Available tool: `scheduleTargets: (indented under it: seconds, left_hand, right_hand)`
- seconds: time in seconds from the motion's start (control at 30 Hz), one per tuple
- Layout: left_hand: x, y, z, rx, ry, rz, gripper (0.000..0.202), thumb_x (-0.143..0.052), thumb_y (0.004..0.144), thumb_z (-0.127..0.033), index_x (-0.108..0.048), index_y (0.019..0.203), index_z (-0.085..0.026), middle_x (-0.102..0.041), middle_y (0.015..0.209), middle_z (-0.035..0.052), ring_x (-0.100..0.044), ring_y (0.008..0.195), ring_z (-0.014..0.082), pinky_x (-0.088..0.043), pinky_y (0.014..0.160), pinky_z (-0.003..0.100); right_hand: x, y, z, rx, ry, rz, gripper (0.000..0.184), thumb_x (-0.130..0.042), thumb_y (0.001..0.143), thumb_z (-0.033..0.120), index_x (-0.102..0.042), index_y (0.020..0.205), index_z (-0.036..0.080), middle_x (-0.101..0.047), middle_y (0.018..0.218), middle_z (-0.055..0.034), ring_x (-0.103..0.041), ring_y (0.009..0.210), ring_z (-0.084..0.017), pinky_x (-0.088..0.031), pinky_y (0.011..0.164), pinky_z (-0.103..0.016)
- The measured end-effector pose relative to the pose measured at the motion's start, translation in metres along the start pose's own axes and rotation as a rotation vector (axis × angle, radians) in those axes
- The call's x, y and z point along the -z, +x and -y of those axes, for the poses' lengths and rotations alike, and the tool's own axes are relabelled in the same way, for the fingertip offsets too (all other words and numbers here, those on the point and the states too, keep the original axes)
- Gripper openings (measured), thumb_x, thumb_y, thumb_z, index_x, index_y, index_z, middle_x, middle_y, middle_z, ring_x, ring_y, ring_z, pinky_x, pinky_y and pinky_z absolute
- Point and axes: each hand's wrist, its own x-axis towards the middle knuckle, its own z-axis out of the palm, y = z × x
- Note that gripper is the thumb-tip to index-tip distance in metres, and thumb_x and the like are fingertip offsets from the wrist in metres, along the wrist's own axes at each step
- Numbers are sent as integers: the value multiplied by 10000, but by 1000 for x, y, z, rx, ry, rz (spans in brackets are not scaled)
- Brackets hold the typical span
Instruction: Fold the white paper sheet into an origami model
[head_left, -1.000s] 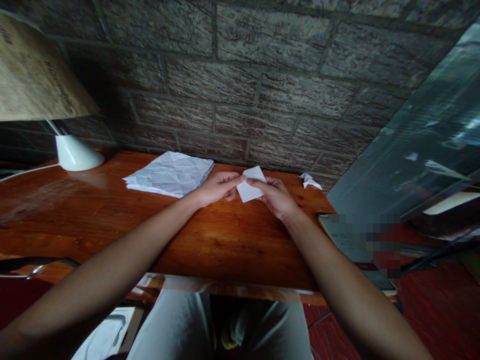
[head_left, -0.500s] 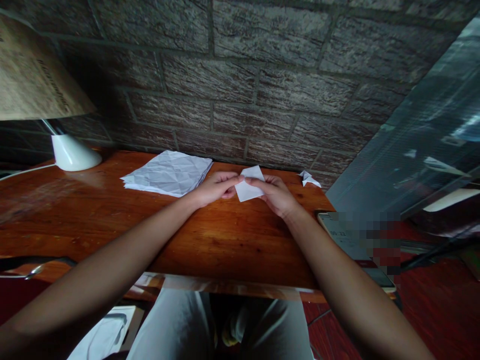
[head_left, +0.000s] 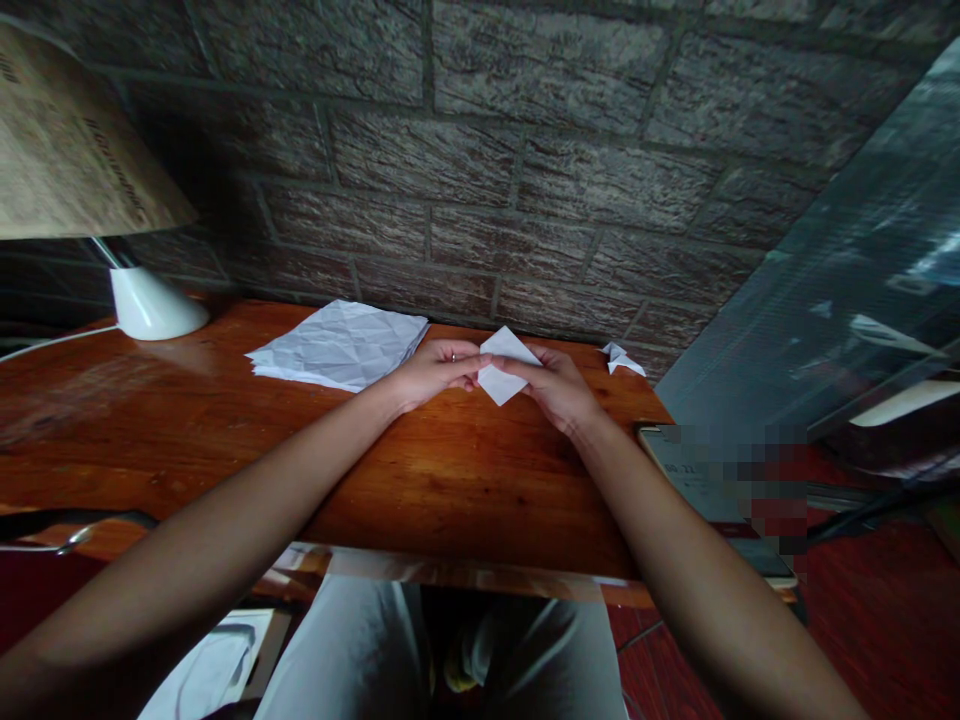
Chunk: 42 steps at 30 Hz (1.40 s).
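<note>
A small folded piece of white paper (head_left: 504,388) is held up over the wooden table (head_left: 465,480), its outline like a diamond. My left hand (head_left: 444,372) pinches its left corner, the thumb stretched along the near face. From the other side my right hand (head_left: 559,385) grips the paper, thumb lying across its front and fingers behind, where they are partly hidden. To the left of my left hand lies a stack of creased white sheets (head_left: 345,345). Beyond my right hand, near the wall, rests a small folded white paper shape (head_left: 621,360).
A lamp with a white base (head_left: 154,305) and a printed paper-like shade (head_left: 75,150) stands at the left. On the right edge lies a phone (head_left: 686,475), partly blurred out. A brick wall (head_left: 465,180) rises behind the table, and a translucent panel (head_left: 810,270) leans at right.
The folded paper has turned slightly in my hands, so its corners now point more straight up and down. Both hands keep their hold. The view has shifted a little.
</note>
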Motion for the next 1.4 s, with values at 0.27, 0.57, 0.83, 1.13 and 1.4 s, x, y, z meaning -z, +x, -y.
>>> scheduleTargets:
  seconds: [0.27,0.57,0.83,1.13,1.4]
  left_hand:
    - [0,1,2,56,-114,3,277,-886,711,-302,-769,914,-156,-760,903,59,-688,788,112,-542,707,228]
    - [-2,1,3,73,-109,-58,343,-896,705,-361,-781,952,-153,-768,929,68,-682,791,118,-534,742,251]
    - [-3,0,-1,140,-151,-69,344,-899,684,-314,-773,951,-139,-770,904,68,-688,795,129,-537,767,261]
    - [-6,-1,-1,57,-158,29,446,-905,619,-168,-776,1045,-147,-800,1036,108,-729,927,197,-514,967,392]
    - [-8,0,-4,-12,-149,58,462,-900,614,-143,-766,1055,-136,-807,1000,97,-740,955,209,-485,1043,411]
  right_hand:
    - [-3,2,0,118,29,-151,519,-967,482,395,-687,867,191,-757,824,-8,-663,713,-152,-524,715,-304]
    - [-5,0,-2,99,4,-51,396,-917,582,479,-804,831,192,-805,891,-50,-728,820,-208,-542,826,-358]
    - [-4,-1,-5,125,-95,-71,436,-875,628,545,-822,878,192,-809,913,-61,-716,797,-208,-544,777,-348]
    - [-2,2,-3,121,-113,-146,505,-858,632,581,-815,918,168,-800,896,-65,-665,699,-170,-502,668,-303]
    - [-4,3,-2,187,-61,-201,438,-877,624,513,-790,901,185,-795,925,-50,-665,733,-168,-512,694,-303]
